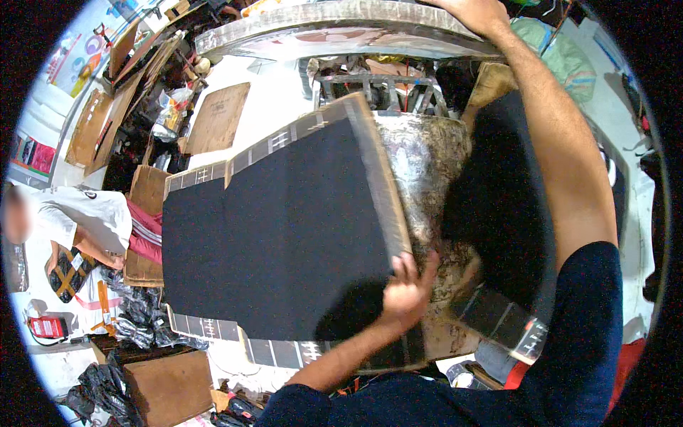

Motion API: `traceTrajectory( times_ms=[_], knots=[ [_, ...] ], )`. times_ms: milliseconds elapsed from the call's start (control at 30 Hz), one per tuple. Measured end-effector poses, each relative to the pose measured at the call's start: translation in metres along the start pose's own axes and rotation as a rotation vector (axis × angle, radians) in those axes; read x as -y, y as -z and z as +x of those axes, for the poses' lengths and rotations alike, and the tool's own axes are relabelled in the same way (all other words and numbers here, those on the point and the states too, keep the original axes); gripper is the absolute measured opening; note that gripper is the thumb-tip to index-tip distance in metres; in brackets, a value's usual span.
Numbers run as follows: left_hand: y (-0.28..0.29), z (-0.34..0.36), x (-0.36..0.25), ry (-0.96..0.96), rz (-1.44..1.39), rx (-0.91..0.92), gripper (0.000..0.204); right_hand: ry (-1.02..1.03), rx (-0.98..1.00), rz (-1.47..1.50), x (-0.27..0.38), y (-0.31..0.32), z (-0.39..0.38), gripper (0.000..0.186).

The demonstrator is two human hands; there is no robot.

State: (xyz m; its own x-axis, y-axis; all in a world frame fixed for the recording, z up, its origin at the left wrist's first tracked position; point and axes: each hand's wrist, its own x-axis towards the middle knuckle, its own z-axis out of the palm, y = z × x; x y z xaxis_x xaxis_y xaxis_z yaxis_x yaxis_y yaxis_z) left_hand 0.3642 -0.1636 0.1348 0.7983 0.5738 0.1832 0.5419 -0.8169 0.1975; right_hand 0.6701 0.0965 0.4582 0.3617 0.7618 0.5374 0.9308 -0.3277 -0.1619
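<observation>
A large black panel [277, 220] with tan edges and marked grey strips lies across the middle, over a worn, mottled surface [427, 171]. My left hand [405, 292] touches the panel's right edge with its fingers apart. My right hand [477, 16] reaches up to a raised, curved grey slab [341, 28] at the top, its fingers over the edge and partly cut off by the frame. Another dark sheet [498, 164] lies at the right, partly behind my right arm, with a marked strip [498, 320] near its lower end.
A person [85, 213] in white and pink is at the left beside cardboard, black plastic [142, 320] and a red box [46, 326]. Leaning boards [99, 121] line the upper left. A metal rack [384, 89] and green sacks [555, 57] stand behind. A brown board [167, 388] lies lower left.
</observation>
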Motion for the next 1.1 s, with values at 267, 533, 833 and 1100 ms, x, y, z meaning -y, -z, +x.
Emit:
traceTrajectory(
  times_ms=[267, 533, 833, 1100],
  knots=[
    [-0.002, -0.152, 0.198, 0.662, -0.112, -0.083, 0.075, 0.033, 0.006, 0.064, -0.005, -0.001, 0.011, 0.078],
    [0.014, -0.254, 0.261, 1.056, -0.457, -0.130, 0.088, -0.005, 0.013, 0.053, -0.004, -0.003, 0.004, 0.081],
    [0.027, -0.199, 0.191, 1.127, -0.398, 0.075, 0.084, 0.025, 0.012, 0.064, -0.007, -0.002, 0.021, 0.082],
    [0.037, -0.209, 0.183, 1.057, -0.371, 0.003, 0.087, 0.127, -0.006, 0.136, -0.020, -0.005, 0.055, 0.086]
  ],
)
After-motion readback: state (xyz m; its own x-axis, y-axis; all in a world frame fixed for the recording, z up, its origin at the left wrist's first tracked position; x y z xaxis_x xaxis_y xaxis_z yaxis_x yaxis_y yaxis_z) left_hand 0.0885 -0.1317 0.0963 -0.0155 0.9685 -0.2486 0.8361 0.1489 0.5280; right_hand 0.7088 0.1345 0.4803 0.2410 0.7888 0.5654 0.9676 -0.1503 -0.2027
